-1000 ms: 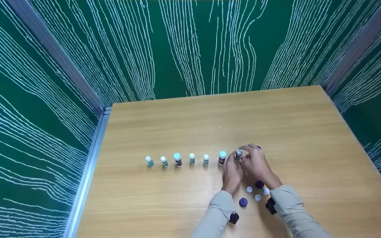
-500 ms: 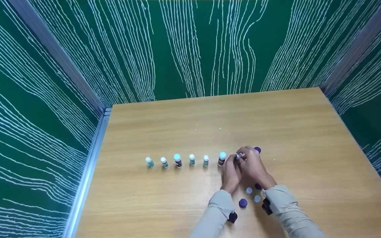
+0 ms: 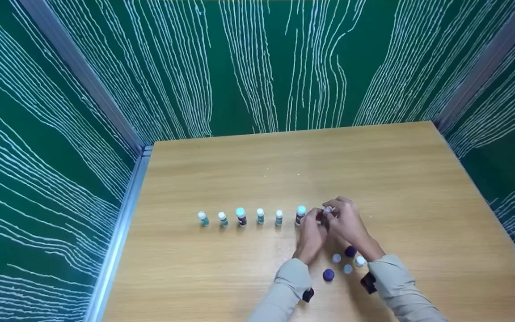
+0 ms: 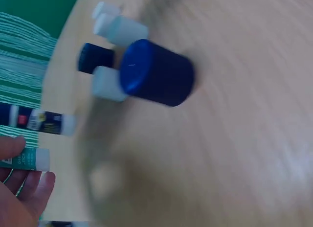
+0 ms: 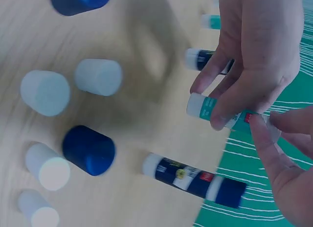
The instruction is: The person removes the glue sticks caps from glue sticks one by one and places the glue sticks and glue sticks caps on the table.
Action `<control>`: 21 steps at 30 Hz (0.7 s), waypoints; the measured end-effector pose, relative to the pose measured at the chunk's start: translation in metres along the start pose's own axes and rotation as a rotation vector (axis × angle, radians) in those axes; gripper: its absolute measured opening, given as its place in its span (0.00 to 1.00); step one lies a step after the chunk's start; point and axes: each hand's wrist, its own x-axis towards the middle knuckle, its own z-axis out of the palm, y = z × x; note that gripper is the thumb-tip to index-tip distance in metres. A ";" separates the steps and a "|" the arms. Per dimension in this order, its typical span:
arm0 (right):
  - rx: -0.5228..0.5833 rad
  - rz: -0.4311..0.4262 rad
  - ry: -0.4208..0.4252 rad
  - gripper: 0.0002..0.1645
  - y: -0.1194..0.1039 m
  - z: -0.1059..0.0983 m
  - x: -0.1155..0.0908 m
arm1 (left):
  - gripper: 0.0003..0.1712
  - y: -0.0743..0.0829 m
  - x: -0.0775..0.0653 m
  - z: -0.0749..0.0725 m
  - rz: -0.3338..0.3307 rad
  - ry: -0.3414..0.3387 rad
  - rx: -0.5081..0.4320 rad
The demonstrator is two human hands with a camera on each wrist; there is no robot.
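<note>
My left hand [image 3: 312, 235] grips a small green glue stick [image 5: 210, 108] round its body; its white base shows in both wrist views. With thumb and fingers, my right hand [image 3: 348, 223] pinches the pale upper end of this glue stick, which in the head view is mostly hidden between the hands. Just left of the hands stands a dark glue stick [image 3: 300, 215] with a bright top. Beyond the hands in the right wrist view, another dark blue glue stick [image 5: 193, 180] stands with a dark blue cap on.
Leftward on the wooden table [image 3: 186, 268], several glue sticks, including a green one [image 3: 260, 217] and a dark one [image 3: 241, 218], stand in a row. Loose white caps [image 3: 348, 269] and dark purple caps [image 3: 328, 275] lie near the forearms. Green walls [image 3: 248, 67] with white lines surround the table.
Both hands stay together on the green glue stick, with small shifts of the fingers round its top. The purple cap seen behind my right hand half a second ago is now hidden.
</note>
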 end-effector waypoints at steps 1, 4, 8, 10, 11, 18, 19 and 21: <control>0.010 0.004 0.003 0.12 -0.003 -0.003 0.000 | 0.14 0.002 0.000 -0.003 -0.005 -0.009 -0.019; 0.049 0.016 -0.002 0.11 -0.011 -0.012 -0.002 | 0.15 0.010 0.000 -0.015 -0.020 -0.034 -0.048; 0.089 0.007 -0.017 0.09 -0.022 -0.023 -0.005 | 0.15 0.020 -0.003 -0.030 -0.004 -0.056 -0.057; 0.104 0.005 -0.026 0.09 -0.028 -0.028 -0.006 | 0.14 0.024 -0.005 -0.036 0.032 -0.064 -0.066; 0.113 0.007 -0.031 0.09 -0.031 -0.030 -0.007 | 0.14 0.025 -0.006 -0.040 0.050 -0.068 -0.070; 0.246 0.052 -0.084 0.08 -0.053 -0.052 -0.014 | 0.15 0.043 -0.012 -0.066 0.171 -0.104 -0.057; 0.265 0.054 -0.087 0.07 -0.056 -0.055 -0.016 | 0.15 0.047 -0.014 -0.070 0.185 -0.112 -0.053; 0.289 0.050 -0.092 0.07 -0.062 -0.062 -0.019 | 0.14 0.054 -0.017 -0.078 0.205 -0.133 -0.046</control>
